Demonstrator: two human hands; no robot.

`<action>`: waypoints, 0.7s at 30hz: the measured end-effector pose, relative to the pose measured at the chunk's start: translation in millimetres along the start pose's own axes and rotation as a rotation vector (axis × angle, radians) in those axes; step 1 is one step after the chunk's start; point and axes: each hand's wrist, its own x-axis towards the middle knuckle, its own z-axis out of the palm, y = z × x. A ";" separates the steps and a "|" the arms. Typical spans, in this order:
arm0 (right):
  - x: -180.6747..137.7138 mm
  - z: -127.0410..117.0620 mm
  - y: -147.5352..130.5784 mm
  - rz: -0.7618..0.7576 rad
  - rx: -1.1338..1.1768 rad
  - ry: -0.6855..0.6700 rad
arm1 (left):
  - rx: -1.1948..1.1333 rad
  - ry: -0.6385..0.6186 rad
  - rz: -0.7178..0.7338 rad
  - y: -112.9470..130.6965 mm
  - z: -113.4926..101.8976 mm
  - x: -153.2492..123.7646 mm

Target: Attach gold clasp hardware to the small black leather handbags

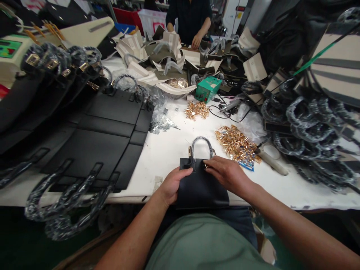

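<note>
A small black leather bag panel [201, 187] with a plastic-wrapped handle [203, 144] lies at the near edge of the white table [168, 150]. My left hand [174, 183] grips the panel's left side, thumb on top near a strap tab. My right hand [226, 173] rests on the panel's upper right, fingers pinched together at the handle's base; what they pinch is too small to name. A pile of small gold metal fittings [237, 144] lies just beyond my right hand.
A stack of black bag panels with wrapped handles [104, 135] fills the left. More wrapped handles [312, 131] pile at the right. A second heap of gold fittings [197, 110], a green box [208, 89] and a corded tool [229, 107] sit farther back. A person [191, 22] works opposite.
</note>
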 end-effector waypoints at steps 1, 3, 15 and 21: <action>-1.1 0.2 3.3 -0.018 0.026 -0.007 | 0.003 0.002 0.000 -0.4 -0.3 0.2; -1.8 -0.5 8.1 -0.043 0.055 -0.032 | 0.012 0.012 0.002 -1.2 -1.2 0.9; 8.1 -4.0 1.8 0.031 0.065 -0.061 | 0.036 0.021 0.014 1.2 1.9 -0.3; 12.5 -5.4 -3.8 0.050 -0.120 -0.125 | 0.043 0.011 0.015 1.3 2.3 2.4</action>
